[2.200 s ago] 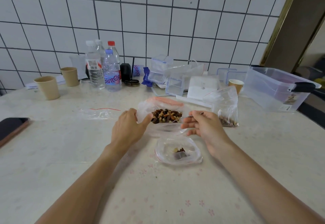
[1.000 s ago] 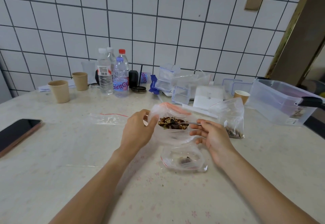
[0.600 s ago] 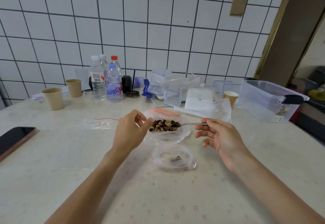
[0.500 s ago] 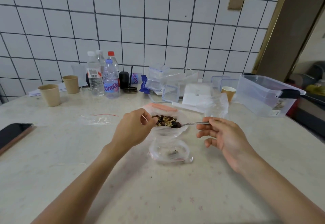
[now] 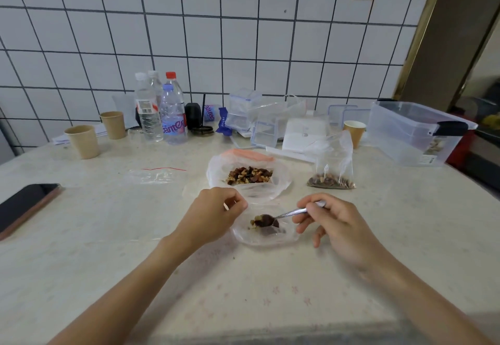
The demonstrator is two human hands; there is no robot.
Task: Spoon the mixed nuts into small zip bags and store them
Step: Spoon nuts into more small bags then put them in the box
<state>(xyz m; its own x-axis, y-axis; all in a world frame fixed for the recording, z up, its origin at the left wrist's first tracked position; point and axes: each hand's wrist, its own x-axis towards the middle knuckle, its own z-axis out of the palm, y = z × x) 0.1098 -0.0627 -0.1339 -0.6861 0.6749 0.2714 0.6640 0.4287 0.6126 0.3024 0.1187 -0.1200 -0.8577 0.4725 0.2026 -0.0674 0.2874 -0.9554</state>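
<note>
Since a moment ago the small metal spoon (image 5: 286, 214) has travelled from the big clear plastic bag of mixed nuts (image 5: 249, 175) down into the small clear zip bag (image 5: 266, 232) lying nearer on the pale bench (image 5: 108, 236); the right hand (image 5: 332, 225) pinches the handle, fingers curled; the left hand (image 5: 211, 216) pinches the small bag's rim, holding it open; that film looks thin, limp and slippery, best gripped at the stiffer zip edge.
</note>
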